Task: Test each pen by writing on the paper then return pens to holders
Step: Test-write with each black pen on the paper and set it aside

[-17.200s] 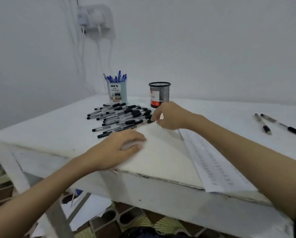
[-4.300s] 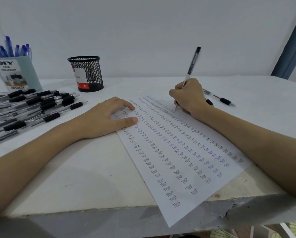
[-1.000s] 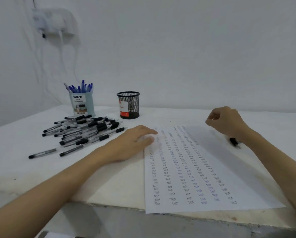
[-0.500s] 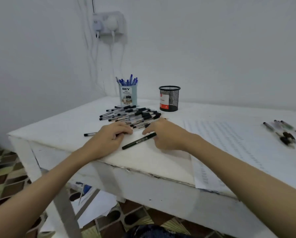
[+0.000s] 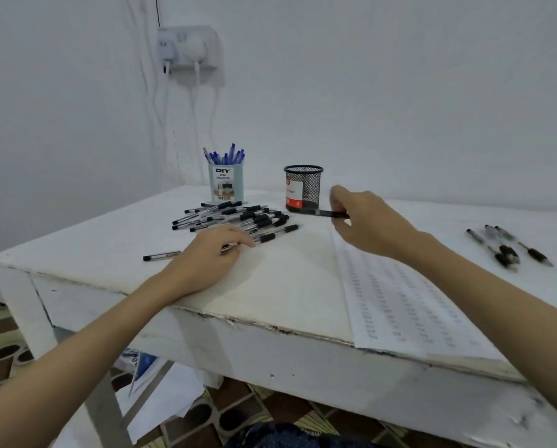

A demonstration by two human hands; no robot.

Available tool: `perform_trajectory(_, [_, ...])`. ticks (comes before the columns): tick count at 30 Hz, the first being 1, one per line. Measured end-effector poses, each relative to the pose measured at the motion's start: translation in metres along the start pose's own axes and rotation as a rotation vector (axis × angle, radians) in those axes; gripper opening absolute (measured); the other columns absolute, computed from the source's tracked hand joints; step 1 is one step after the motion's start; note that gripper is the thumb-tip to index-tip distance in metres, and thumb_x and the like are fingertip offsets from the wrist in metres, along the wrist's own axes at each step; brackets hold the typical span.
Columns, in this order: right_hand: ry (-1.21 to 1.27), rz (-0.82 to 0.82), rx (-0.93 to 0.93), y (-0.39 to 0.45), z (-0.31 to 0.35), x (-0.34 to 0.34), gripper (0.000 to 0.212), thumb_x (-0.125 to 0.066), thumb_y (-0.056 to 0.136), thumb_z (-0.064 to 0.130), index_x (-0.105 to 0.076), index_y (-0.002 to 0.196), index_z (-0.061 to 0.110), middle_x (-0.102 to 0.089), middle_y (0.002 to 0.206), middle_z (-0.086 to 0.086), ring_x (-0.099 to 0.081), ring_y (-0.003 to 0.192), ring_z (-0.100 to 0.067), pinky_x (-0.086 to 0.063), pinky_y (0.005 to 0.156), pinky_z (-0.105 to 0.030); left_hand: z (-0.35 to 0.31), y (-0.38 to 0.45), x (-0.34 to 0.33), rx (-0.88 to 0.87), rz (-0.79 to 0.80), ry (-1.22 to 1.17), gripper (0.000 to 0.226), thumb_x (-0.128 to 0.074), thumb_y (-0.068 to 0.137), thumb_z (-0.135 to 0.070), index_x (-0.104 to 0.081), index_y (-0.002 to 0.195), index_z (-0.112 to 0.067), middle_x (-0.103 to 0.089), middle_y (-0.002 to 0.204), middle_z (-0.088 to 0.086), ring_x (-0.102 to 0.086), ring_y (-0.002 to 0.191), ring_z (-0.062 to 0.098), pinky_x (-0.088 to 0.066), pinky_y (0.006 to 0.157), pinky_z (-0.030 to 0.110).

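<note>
My right hand [image 5: 364, 218] holds a black pen [image 5: 327, 213] above the table, just right of the black mesh holder [image 5: 304, 187]. My left hand [image 5: 212, 253] rests palm down on the table at the near edge of a pile of black pens [image 5: 238, 218], fingers over a pen there. The sheet of paper [image 5: 400, 305], covered in rows of small writing, lies at the right under my right forearm. A light blue holder [image 5: 227, 185] with several blue pens stands behind the pile.
Several pens [image 5: 506, 247] lie apart on the table's far right. One stray black pen [image 5: 160, 255] lies left of my left hand. The white table [image 5: 270, 321] has a chipped front edge. A wall socket [image 5: 189, 50] with cables hangs above the back corner.
My right hand has lifted a black pen off the table and carried it up and right toward the mesh holder. The left hand stays by the pile.
</note>
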State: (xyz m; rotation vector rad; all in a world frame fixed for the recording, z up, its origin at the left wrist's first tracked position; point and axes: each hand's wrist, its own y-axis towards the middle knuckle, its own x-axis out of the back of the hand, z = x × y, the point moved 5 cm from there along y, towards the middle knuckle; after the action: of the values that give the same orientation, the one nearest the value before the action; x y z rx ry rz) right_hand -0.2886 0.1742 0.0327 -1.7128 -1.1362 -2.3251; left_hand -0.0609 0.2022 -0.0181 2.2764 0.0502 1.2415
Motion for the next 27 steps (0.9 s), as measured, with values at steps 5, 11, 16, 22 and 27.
perform_trajectory(5, [0.458, -0.209, -0.489, -0.02, -0.078, 0.037, 0.02, -0.061, 0.079, 0.003, -0.044, 0.073, 0.01, -0.057, 0.065, -0.005, -0.051, 0.046, -0.016, -0.04, 0.042, -0.019, -0.04, 0.032, -0.035, -0.088, 0.081, -0.031, 0.028, -0.046, 0.095, -0.013, -0.067, 0.105, -0.028, -0.056, 0.12, -0.014, -0.049, 0.113, 0.004, -0.036, 0.096, 0.02])
perform_trajectory(11, [0.979, -0.308, -0.801, -0.055, -0.138, 0.038, 0.022, -0.046, 0.079, -0.007, -0.043, 0.064, 0.009, -0.048, 0.059, -0.011, -0.054, 0.037, -0.017, -0.043, 0.048, -0.024, -0.098, 0.065, -0.094, -0.215, 0.228, -0.084, 0.022, -0.047, 0.096, -0.027, -0.063, 0.111, -0.031, -0.053, 0.12, -0.02, -0.048, 0.112, -0.001, -0.036, 0.097, 0.024])
perform_trajectory(16, [1.009, -0.281, -0.873, -0.066, -0.157, 0.032, 0.022, -0.052, 0.086, 0.006, -0.05, 0.064, 0.004, -0.05, 0.063, -0.013, -0.047, 0.041, -0.02, -0.04, 0.048, -0.025, -0.129, 0.095, -0.135, -0.252, 0.354, -0.038, 0.03, -0.044, 0.097, -0.038, -0.056, 0.123, -0.029, -0.051, 0.132, -0.014, -0.047, 0.121, 0.006, -0.036, 0.102, 0.027])
perform_trajectory(22, [1.002, -0.203, -0.89, -0.065, -0.155, 0.008, 0.052, -0.043, 0.095, 0.031, -0.049, 0.051, 0.003, -0.052, 0.051, -0.014, -0.044, 0.03, -0.021, -0.032, 0.037, -0.019, -0.145, 0.123, -0.169, -0.298, 0.466, 0.022, 0.039, -0.04, 0.099, -0.037, -0.043, 0.137, -0.031, -0.042, 0.144, -0.009, -0.038, 0.131, 0.012, -0.025, 0.096, 0.02])
perform_trajectory(27, [0.833, -0.226, -0.841, -0.066, -0.156, 0.008, 0.041, -0.064, 0.087, 0.018, -0.041, 0.054, 0.009, -0.051, 0.043, -0.009, -0.038, 0.024, -0.019, -0.024, 0.032, -0.016, -0.139, 0.127, -0.168, -0.291, 0.412, 0.14, 0.039, -0.038, 0.089, -0.054, -0.049, 0.125, -0.042, -0.05, 0.115, -0.008, -0.045, 0.11, 0.011, -0.033, 0.088, 0.029])
